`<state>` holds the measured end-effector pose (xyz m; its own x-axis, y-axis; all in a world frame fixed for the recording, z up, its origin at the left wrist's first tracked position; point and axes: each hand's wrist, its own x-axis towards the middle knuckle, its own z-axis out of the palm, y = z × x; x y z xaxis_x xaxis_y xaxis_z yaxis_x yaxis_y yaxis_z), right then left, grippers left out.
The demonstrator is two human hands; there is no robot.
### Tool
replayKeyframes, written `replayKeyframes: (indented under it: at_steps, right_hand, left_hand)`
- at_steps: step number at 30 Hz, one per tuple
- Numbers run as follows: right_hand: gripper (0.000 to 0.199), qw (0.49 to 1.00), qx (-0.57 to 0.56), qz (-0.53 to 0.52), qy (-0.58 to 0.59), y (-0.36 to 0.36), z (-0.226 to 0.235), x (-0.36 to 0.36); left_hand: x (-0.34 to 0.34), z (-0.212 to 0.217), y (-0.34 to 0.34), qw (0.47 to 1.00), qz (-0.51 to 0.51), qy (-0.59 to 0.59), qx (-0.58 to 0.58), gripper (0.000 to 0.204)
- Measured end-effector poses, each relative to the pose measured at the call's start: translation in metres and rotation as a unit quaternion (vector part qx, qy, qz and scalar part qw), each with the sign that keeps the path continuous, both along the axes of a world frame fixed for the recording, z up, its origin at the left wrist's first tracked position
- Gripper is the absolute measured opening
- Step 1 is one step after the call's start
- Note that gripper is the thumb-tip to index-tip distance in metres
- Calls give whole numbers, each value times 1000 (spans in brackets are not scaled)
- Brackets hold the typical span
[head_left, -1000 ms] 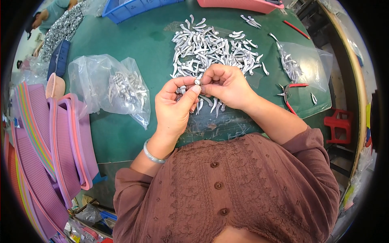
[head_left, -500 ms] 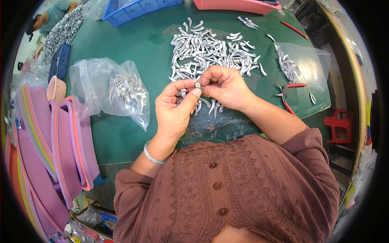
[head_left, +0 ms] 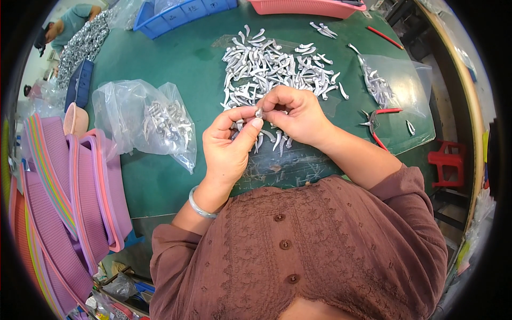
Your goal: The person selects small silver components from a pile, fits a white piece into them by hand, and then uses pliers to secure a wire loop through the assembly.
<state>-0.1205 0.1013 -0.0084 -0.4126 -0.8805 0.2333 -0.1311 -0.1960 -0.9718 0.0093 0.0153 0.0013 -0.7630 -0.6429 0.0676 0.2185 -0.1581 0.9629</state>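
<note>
Between my two hands is a small silver metal piece (head_left: 259,113), mostly covered by fingertips. My left hand (head_left: 230,133) pinches it between thumb and forefinger. My right hand (head_left: 298,114) closes its thumb and forefinger on the same piece from the right. A big loose pile of curved silver metal pieces (head_left: 266,64) lies just beyond the hands. Several more curved pieces (head_left: 277,140) show below and between the hands, partly hidden by them.
At left lies a clear plastic bag (head_left: 144,114) of silver parts; another bag (head_left: 394,80) lies at right. Near it are red-handled pliers (head_left: 375,126) and a red pen (head_left: 385,37). Purple baskets (head_left: 90,197) stack at left; blue (head_left: 186,13) and pink (head_left: 309,7) bins stand at the far edge.
The piece has turned slightly between my fingertips. Both hands stay in nearly the same place, and the view has shifted a little.
</note>
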Motion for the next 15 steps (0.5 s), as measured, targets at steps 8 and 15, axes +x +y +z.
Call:
replayKeyframes:
  at_steps: [8, 15]
  right_hand:
    - [9, 997, -3, -22, 77, 3, 1, -1]
    - [5, 999, 3, -21, 28, 0, 4, 4]
  left_hand:
    - [-2, 1, 2, 1000, 1, 3, 0, 17]
    - [4, 8, -2, 997, -7, -16, 77, 15]
